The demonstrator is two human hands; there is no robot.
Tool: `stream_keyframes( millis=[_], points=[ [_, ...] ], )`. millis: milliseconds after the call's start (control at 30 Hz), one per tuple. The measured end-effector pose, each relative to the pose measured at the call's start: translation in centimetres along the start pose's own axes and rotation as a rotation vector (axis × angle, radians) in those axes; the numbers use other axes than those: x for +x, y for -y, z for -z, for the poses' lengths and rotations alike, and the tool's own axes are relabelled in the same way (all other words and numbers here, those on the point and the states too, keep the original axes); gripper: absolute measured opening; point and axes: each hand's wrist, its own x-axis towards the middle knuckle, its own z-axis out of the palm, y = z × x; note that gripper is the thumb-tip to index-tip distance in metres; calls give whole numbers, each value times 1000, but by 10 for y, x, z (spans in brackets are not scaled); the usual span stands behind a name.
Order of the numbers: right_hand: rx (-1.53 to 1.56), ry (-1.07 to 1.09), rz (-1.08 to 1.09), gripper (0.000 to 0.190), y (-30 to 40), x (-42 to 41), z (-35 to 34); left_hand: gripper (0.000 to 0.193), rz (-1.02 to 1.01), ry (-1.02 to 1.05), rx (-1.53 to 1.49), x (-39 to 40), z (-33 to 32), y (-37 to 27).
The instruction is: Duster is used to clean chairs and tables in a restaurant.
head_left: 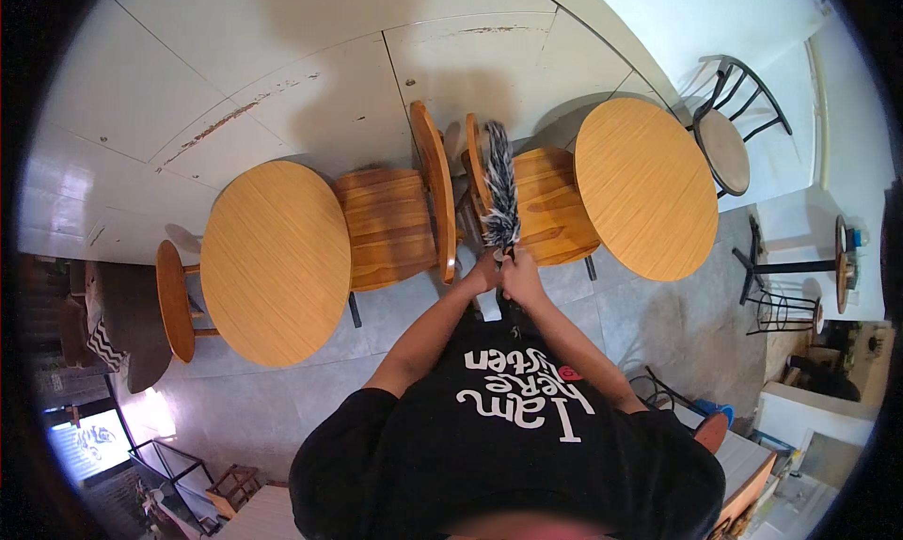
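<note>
A fluffy grey-and-white duster (502,187) points away from my body, its head over the edge of a wooden chair (550,205). My right hand (520,277) is wrapped round the dark handle just below the fibres. Pressed close beside it, my left hand (482,273) also grips the handle; its fingers are partly hidden. The duster's head passes in front of this chair's upright backrest (477,162). Just left of it stands the curved backrest of a second wooden chair (436,194), apart from my hands.
Round wooden tables stand left (275,265) and right (645,187), each with a chair tucked against it. A scuffed pale panelled wall (317,109) runs behind them. A black metal chair (726,145) is at far right. Grey tiled floor (282,406) lies around me.
</note>
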Motion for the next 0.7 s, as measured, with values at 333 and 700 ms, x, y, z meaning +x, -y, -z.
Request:
stream_keyframes(
  millis=[333,700],
  points=[
    [239,104,-153,12,7,-13,21,55,285,-104,-615,0,28,-42],
    [185,189,-176,11,10,-13,29,62,206,-17,-400,4,26,-31]
  ],
)
